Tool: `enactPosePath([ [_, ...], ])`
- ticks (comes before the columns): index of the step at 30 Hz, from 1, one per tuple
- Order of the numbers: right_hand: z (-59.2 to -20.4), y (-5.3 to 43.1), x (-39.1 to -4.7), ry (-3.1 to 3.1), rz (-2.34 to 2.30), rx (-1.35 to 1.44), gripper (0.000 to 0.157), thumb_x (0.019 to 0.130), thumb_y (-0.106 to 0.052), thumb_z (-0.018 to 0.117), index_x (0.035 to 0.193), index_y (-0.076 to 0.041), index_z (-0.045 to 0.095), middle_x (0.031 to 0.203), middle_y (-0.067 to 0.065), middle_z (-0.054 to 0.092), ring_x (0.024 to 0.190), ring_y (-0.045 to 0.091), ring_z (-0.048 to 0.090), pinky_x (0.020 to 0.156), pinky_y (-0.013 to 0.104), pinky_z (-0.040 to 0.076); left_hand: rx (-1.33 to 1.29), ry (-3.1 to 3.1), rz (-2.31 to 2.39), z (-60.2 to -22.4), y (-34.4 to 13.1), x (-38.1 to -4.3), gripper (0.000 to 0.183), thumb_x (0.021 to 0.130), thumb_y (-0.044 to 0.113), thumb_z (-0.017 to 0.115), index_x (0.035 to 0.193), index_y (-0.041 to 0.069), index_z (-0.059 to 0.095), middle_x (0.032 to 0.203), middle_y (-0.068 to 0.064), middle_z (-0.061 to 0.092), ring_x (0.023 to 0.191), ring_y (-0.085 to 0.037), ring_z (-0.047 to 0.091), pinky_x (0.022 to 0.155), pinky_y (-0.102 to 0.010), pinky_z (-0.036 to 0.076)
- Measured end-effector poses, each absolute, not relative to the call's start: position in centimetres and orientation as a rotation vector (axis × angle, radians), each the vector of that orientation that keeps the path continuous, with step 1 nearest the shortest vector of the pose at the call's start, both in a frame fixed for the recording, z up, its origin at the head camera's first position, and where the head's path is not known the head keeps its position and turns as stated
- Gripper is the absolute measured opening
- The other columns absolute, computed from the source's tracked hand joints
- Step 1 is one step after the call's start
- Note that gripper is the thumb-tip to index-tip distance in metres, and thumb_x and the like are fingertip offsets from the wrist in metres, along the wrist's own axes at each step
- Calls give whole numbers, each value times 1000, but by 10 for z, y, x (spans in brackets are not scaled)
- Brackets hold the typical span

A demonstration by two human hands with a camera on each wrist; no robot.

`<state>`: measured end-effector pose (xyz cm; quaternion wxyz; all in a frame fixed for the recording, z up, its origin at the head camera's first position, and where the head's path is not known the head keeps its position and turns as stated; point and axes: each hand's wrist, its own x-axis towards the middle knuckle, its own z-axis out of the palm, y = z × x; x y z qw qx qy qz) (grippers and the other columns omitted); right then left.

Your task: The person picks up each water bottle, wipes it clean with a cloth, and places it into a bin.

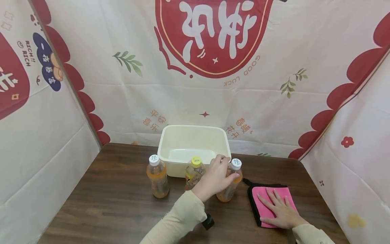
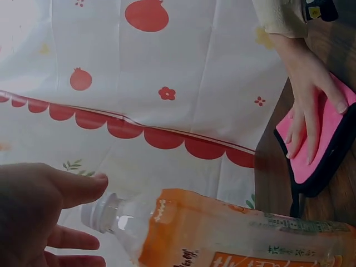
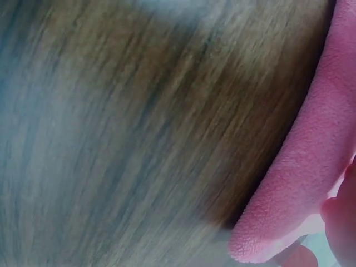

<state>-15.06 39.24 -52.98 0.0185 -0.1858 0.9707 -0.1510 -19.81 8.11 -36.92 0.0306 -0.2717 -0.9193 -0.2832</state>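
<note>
Head view: left hand [image 1: 214, 178] reaches round the right-hand white-capped bottle [image 1: 231, 188], toward the table's [image 1: 115, 203] far edge — thumb and fingers apart, no grip, contact unclear. Right hand [image 1: 281, 212] spread on pink cloth [image 1: 264, 212] near right edge. Risk: off-centre nudge topples it — or forearm clips yellow-capped bottle [image 1: 193, 174].

Behind the wood-grained desk [image 1: 115, 196] hangs a white printed sheet [image 1: 195, 98], its red emblem [image 1: 214, 39] high above the desk's back edge. Red scallops [image 1: 338, 96] rise from the desk's back corners; right of the desk, another sheet [image 1: 365, 169] bears a red flower [image 1: 347, 141].
</note>
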Motion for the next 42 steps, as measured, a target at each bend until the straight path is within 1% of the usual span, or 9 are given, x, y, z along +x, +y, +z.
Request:
enactPosePath([
  [6, -534, 395, -150, 3046, -457, -607, 72, 76, -52, 63, 138, -23, 38, 144, 24, 22, 133, 44, 8, 93, 72, 10, -852, -2836, -913, -375, 86, -201, 55, 89, 42, 52, 132, 8, 42, 129, -9, 42, 110, -18, 47, 89, -29, 46],
  [11, -538, 396, -150, 3058, -441, -625, 75, 75, -54, 63, 139, -24, 36, 145, 23, 20, 133, 45, 7, 94, 72, 8, -843, -2857, -928, -379, 88, -203, 55, 91, 40, 50, 134, 8, 40, 131, -8, 42, 113, -19, 46, 91, -30, 45],
  [16, -542, 397, -150, 3106, -402, -691, 77, 74, -54, 64, 139, -23, 36, 145, 23, 21, 134, 43, 8, 100, 65, -5, -829, -2866, -955, -383, 90, -204, 57, 91, 41, 50, 136, 8, 39, 131, -7, 43, 113, -19, 46, 91, -30, 44],
  [20, -545, 397, -150, 3125, -396, -710, 77, 74, -54, 64, 139, -23, 37, 144, 25, 23, 134, 43, 10, 101, 62, -9, -854, -2859, -934, -387, 92, -204, 56, 91, 40, 50, 135, 8, 40, 129, -8, 44, 112, -19, 48, 91, -30, 44],
  [23, -547, 397, -149, 3100, -414, -649, 78, 74, -56, 63, 140, -25, 35, 145, 24, 20, 134, 43, 7, 101, 60, -13, -859, -2853, -939, -389, 94, -205, 52, 91, 37, 51, 133, 8, 43, 127, -8, 45, 111, -18, 48, 91, -29, 44],
  [26, -548, 398, -149, 3085, -409, -597, 80, 72, -58, 63, 140, -27, 34, 146, 23, 17, 133, 45, 5, 100, 61, -13, -853, -2848, -972, -391, 95, -206, 47, 91, 35, 52, 129, 8, 46, 125, -7, 47, 110, -17, 50, 90, -28, 45],
  [32, -548, 402, -149, 3090, -378, -577, 83, 69, -60, 65, 140, -29, 34, 146, 22, 18, 131, 49, 8, 98, 67, -7, -846, -2885, -990, -392, 99, -206, 45, 92, 34, 51, 128, 8, 44, 121, -6, 50, 109, -17, 52, 89, -28, 46],
  [37, -554, 403, -151, 3126, -325, -592, 86, 68, -64, 63, 141, -31, 32, 147, 20, 16, 134, 42, 5, 101, 52, -20, -836, -2901, -989, -392, 100, -207, 45, 92, 33, 51, 127, 8, 43, 119, -7, 51, 107, -18, 52, 87, -29, 47],
  [42, -563, 404, -155, 3174, -278, -689, 90, 66, -65, 63, 141, -29, 30, 148, 19, 15, 136, 38, 6, 102, 48, -21, -799, -2920, -1006, -391, 96, -207, 45, 92, 32, 51, 128, 8, 42, 118, -7, 50, 105, -18, 51, 86, -30, 47],
])
